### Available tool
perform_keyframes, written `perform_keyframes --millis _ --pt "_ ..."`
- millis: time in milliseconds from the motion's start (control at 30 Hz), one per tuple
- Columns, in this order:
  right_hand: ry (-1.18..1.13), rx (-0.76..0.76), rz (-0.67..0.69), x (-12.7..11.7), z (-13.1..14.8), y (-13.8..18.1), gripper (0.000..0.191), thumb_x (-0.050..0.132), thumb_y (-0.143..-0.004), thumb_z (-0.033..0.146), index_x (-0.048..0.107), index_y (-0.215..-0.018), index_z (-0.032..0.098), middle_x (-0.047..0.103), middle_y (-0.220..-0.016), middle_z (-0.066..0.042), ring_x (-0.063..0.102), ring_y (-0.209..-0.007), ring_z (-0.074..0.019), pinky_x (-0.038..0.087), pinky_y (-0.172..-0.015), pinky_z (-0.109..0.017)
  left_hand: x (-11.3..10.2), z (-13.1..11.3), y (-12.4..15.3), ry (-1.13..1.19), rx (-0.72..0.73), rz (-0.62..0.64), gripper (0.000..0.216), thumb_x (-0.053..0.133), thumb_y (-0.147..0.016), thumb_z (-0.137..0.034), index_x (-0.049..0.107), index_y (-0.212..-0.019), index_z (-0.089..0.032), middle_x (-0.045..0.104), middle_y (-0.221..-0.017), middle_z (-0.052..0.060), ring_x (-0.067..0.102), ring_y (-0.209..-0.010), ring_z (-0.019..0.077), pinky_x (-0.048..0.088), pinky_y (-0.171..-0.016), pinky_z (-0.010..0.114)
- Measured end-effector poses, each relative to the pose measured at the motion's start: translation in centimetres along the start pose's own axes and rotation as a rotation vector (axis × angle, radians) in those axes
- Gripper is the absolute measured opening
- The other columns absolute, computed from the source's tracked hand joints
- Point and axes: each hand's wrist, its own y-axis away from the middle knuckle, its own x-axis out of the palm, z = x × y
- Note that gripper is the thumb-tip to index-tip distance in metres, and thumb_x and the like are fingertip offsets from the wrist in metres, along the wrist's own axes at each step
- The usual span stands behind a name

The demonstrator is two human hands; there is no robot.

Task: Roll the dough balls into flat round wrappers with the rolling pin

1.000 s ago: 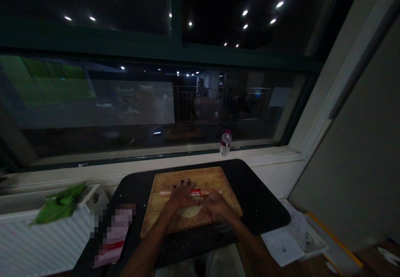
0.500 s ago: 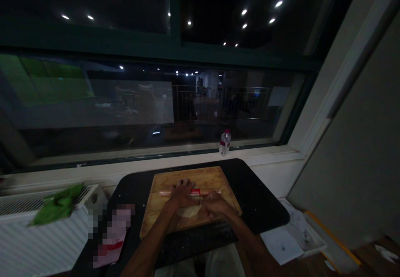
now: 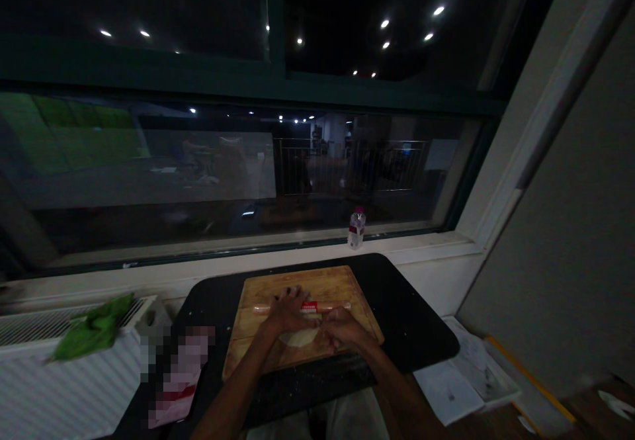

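Note:
A thin, pale round of dough (image 3: 297, 339) lies flat on a wooden cutting board (image 3: 278, 284). Across the board, just beyond the dough, is a rolling pin (image 3: 332, 306) with a red label around its middle. My left hand (image 3: 288, 311) rests over the left part of the pin, its fingers stretched out and spread, thumb toward the dough. At the dough's right edge, my right hand (image 3: 342, 329) is closed with its fingers curled and seems to pinch the rim. Its fingertips are partly hidden, and the hand covers some of the pin's right end.
The board lies on a black table (image 3: 411, 321). A water bottle (image 3: 356, 228) stands on the windowsill behind it. At left are a blurred pink packet (image 3: 184, 380) and a green cloth (image 3: 94, 327) on a radiator. Papers (image 3: 449, 390) lie to the right, below the table.
Both hands stay almost where they were, with a slight shift of the right fingers at the dough's edge. Slightly more of the dough shows now.

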Motion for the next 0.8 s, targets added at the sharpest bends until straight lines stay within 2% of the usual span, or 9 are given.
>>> perform_keyframes --millis 200,367,533,700,800 --pt "-0.014 -0.015 -0.041 0.3 -0.4 0.0 0.028 0.067 -0.085 0.025 0.059 -0.059 0.020 0.062 -0.049 0.004 0.057 -0.039 -0.0083 0.034 -0.040 -0.016 -0.1 -0.7 -0.2 0.009 -0.044 -0.009 0.104 0.064 -0.078 -0.084 0.048 -0.167 -0.033 0.031 -0.184 0.012 0.029 -0.166 0.0480 0.031 -0.125 0.076" --pt "-0.028 -0.023 -0.036 0.3 -0.1 0.3 0.027 0.072 -0.085 0.028 0.058 -0.064 0.021 0.059 -0.048 0.006 0.057 -0.040 -0.0085 0.035 -0.042 -0.015 -0.2 -1.1 -0.2 0.013 -0.076 0.008 0.105 0.067 -0.077 -0.081 0.045 -0.169 -0.034 0.030 -0.184 0.011 0.027 -0.167 0.0485 0.031 -0.125 0.078" --pt "-0.024 0.003 -0.031 -0.2 0.6 1.1 0.028 0.073 -0.088 0.028 0.058 -0.066 0.020 0.062 -0.050 0.005 0.059 -0.040 -0.0088 0.035 -0.042 -0.015 -0.1 0.8 -0.3 0.011 0.057 0.023 0.104 0.059 -0.083 -0.085 0.041 -0.171 -0.032 0.028 -0.185 0.013 0.027 -0.168 0.0443 0.030 -0.129 0.071" --pt "-0.007 0.069 0.020 0.0 1.1 2.0 0.024 0.072 -0.090 0.025 0.063 -0.069 0.019 0.066 -0.054 0.003 0.062 -0.042 -0.0093 0.041 -0.043 -0.015 -0.6 3.4 -0.7 0.061 0.194 0.156 0.110 0.072 -0.077 -0.072 0.039 -0.172 -0.027 0.024 -0.186 0.012 0.021 -0.172 0.0352 0.022 -0.138 0.052" --pt "0.012 0.110 0.057 0.6 1.1 2.2 0.025 0.076 -0.088 0.025 0.063 -0.068 0.019 0.066 -0.053 0.003 0.061 -0.041 -0.0100 0.043 -0.043 -0.015 -0.8 3.8 -0.6 0.063 0.214 0.162 0.114 0.078 -0.073 -0.065 0.038 -0.173 -0.028 0.024 -0.186 0.010 0.019 -0.173 0.0341 0.019 -0.139 0.049"
